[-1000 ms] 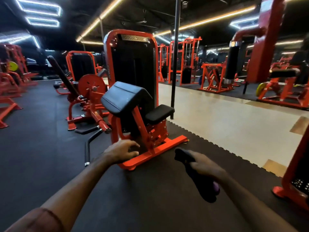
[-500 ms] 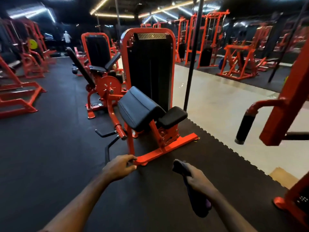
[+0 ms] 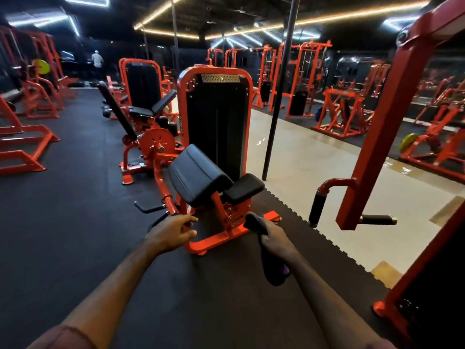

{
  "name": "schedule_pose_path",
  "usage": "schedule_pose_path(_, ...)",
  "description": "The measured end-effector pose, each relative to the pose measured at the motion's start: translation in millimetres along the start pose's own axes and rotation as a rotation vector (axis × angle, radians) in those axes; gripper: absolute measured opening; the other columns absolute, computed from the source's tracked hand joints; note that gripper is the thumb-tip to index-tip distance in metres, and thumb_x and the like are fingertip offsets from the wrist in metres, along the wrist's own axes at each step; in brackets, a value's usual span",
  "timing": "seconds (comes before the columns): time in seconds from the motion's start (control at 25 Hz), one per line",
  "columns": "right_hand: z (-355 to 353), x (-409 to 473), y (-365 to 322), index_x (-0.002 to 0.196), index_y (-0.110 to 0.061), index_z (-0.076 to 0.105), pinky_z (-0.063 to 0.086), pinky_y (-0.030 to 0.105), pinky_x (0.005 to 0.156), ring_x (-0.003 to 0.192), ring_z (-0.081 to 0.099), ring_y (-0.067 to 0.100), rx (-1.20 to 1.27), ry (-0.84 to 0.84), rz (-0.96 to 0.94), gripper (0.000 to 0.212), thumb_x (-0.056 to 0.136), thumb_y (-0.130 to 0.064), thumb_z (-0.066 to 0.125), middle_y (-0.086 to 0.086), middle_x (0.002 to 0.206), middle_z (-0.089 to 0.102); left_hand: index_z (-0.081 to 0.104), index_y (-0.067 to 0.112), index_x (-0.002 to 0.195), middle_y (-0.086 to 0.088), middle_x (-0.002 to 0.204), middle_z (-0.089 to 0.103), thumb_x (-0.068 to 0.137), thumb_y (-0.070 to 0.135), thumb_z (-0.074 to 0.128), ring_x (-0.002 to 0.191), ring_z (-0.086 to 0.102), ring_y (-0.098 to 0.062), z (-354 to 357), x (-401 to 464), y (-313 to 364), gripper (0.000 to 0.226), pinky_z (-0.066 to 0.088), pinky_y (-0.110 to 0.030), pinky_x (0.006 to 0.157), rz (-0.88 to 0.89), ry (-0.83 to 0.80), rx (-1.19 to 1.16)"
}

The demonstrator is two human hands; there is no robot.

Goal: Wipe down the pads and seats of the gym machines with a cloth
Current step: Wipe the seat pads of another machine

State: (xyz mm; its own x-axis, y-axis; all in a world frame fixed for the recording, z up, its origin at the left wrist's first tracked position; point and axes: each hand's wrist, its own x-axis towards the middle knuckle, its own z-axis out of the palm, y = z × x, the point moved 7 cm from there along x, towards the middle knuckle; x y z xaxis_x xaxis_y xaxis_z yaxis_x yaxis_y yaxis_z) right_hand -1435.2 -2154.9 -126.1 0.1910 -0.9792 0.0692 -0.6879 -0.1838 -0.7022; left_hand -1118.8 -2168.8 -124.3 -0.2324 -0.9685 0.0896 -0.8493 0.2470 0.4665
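A red curl machine stands ahead of me, with a sloped black arm pad [image 3: 196, 176] and a small black seat [image 3: 243, 188] to its right. My right hand [image 3: 275, 239] grips a dark purple cloth [image 3: 271, 269] that sticks up above the fist and hangs below it. My left hand [image 3: 172, 233] is held out in the air in front of the machine's red base frame [image 3: 214, 241], fingers loosely curled and holding nothing. Both hands are short of the pad and seat.
A second red machine [image 3: 143, 109] with black pads stands behind on the left. At the right, a red upright [image 3: 377, 157] with two black handles juts in close. A black pole [image 3: 274, 114] rises beside the pale tile strip. More red racks line both sides; a person stands far back.
The view has moved closer to the curl machine and swung right, so the red upright now looms nearer. Both hands stay out in front, the right still holding the cloth.
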Motion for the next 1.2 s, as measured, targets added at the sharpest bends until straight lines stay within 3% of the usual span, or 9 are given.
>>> schedule_pose_path(0.04,-5,7,-5,0.154,-0.024,0.051,0.028,0.011,0.107,0.142,0.046,0.009,0.012,0.025,-0.008,0.072,0.092,0.01,0.05,0.002,0.151,0.057,0.067,0.03,0.136,0.013,0.111,0.07,0.095,0.033,0.075,0.094,0.067,-0.001,-2,8,-1,0.042,0.049,-0.013,0.085,-0.012,0.017,-0.03)
schedule_pose_path(0.2,-10,64,17,0.156,-0.018,0.049,0.03,0.014,0.103,0.143,0.048,0.019,0.034,0.076,0.006,0.061,0.099,0.004,0.055,0.007,0.153,0.055,0.066,0.033,0.136,0.016,0.11,0.069,0.094,0.035,0.076,0.091,0.067,0.0,14,66,-9,0.043,0.059,-0.034,0.093,0.025,0.042,-0.081)
schedule_pose_path(0.32,7,127,58,0.156,-0.02,0.048,0.036,0.025,0.109,0.142,0.05,0.021,0.065,0.081,0.08,0.059,0.1,-0.003,0.057,0.006,0.153,0.056,0.063,0.031,0.14,0.011,0.12,0.069,0.096,0.036,0.074,0.095,0.066,-0.004,37,134,-22,0.046,0.059,-0.035,0.093,0.082,0.032,-0.093)
schedule_pose_path(0.48,28,211,104,0.148,-0.02,0.056,0.034,0.017,0.097,0.134,0.055,0.014,0.114,0.138,0.165,0.049,0.101,-0.005,0.059,-0.001,0.14,0.063,0.058,0.034,0.144,0.009,0.128,0.066,0.097,0.038,0.071,0.108,0.064,-0.006,70,237,-47,0.049,0.059,-0.038,0.096,0.091,-0.046,-0.126)
schedule_pose_path(0.68,28,316,140,0.15,-0.025,0.055,0.035,0.021,0.109,0.14,0.051,0.014,0.103,0.156,0.212,0.055,0.1,-0.004,0.06,-0.003,0.148,0.06,0.055,0.032,0.148,0.007,0.134,0.062,0.1,0.039,0.066,0.117,0.059,-0.01,82,364,-52,0.05,0.055,-0.041,0.102,0.106,-0.066,-0.115)
schedule_pose_path(0.92,3,426,211,0.153,-0.029,0.05,0.031,0.021,0.11,0.136,0.046,0.007,0.152,0.244,0.283,0.053,0.105,-0.011,0.059,-0.01,0.147,0.054,0.05,0.034,0.151,0.007,0.141,0.058,0.101,0.042,0.064,0.128,0.054,-0.013,141,504,-43,0.052,0.05,-0.041,0.108,0.131,-0.144,-0.118)
schedule_pose_path(1.08,-6,521,286,0.155,-0.033,0.047,0.028,0.021,0.113,0.135,0.04,0.002,0.172,0.261,0.296,0.054,0.106,-0.013,0.058,-0.013,0.147,0.05,0.049,0.034,0.152,0.008,0.138,0.058,0.102,0.042,0.063,0.125,0.055,-0.011,197,607,-50,0.053,0.05,-0.041,0.107,0.11,-0.167,-0.152)
schedule_pose_path(1.2,-11,602,337,0.156,-0.031,0.047,0.027,0.018,0.115,0.14,0.039,0.0,0.176,0.155,0.295,0.057,0.105,-0.007,0.058,-0.019,0.15,0.045,0.052,0.03,0.151,0.007,0.136,0.059,0.1,0.039,0.066,0.124,0.056,-0.012,243,690,-64,0.053,0.05,-0.038,0.107,-0.029,-0.129,-0.274)
